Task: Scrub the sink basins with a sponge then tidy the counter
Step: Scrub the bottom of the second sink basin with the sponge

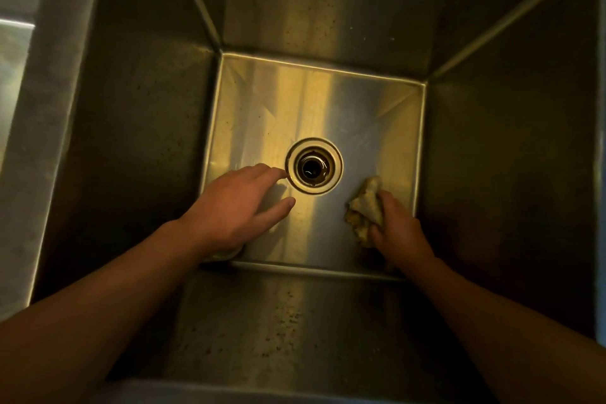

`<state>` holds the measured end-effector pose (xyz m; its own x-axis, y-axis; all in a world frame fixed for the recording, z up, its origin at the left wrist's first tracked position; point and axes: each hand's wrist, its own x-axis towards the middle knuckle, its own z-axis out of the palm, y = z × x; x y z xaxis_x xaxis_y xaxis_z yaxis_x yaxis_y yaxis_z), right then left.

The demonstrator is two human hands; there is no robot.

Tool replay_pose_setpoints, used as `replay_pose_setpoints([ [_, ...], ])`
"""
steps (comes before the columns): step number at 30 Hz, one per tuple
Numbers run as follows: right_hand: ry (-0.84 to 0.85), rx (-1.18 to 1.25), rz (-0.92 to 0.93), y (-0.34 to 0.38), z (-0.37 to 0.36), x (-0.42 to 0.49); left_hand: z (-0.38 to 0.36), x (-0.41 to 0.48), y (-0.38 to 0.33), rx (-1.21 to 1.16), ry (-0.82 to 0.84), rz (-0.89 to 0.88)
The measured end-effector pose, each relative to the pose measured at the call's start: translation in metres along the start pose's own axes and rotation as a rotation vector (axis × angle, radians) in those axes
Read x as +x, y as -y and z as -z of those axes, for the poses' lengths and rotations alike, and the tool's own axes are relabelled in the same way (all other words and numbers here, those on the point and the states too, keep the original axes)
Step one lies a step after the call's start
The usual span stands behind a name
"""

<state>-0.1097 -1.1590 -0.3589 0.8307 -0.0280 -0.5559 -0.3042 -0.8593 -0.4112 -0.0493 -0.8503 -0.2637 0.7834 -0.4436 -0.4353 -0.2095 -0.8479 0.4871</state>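
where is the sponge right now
Head view: the crumpled tan sponge is in the right hand, on the steel basin floor right of the round drain.

Dim yellowish light, steel surface leftward.

We see the basin floor free behind the drain. Steep walls close it on all four sides. Our left hand and the sponge gripped in our right hand take the near corners; between them is an open passage.
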Motion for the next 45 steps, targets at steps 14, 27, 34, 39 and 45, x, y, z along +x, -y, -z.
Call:
replay_pose_setpoints([
  [14,0.088,-0.224,-0.033,0.004,0.008,-0.005,-0.008,-0.007,0.005,0.08,0.128,0.026],
  [27,0.131,0.035,-0.144,0.005,-0.002,-0.013,-0.012,-0.008,0.002,0.096,0.158,-0.005],
  [34,0.083,0.22,-0.055,0.038,-0.025,0.009,-0.01,-0.004,0.009,0.002,0.064,0.036],
  [39,0.105,0.279,-0.02,0.051,-0.031,0.014,-0.008,-0.002,0.014,-0.03,0.022,0.061],
  [45,0.009,-0.016,0.281,0.04,-0.009,0.005,-0.008,-0.002,0.016,-0.04,0.016,0.093],
])
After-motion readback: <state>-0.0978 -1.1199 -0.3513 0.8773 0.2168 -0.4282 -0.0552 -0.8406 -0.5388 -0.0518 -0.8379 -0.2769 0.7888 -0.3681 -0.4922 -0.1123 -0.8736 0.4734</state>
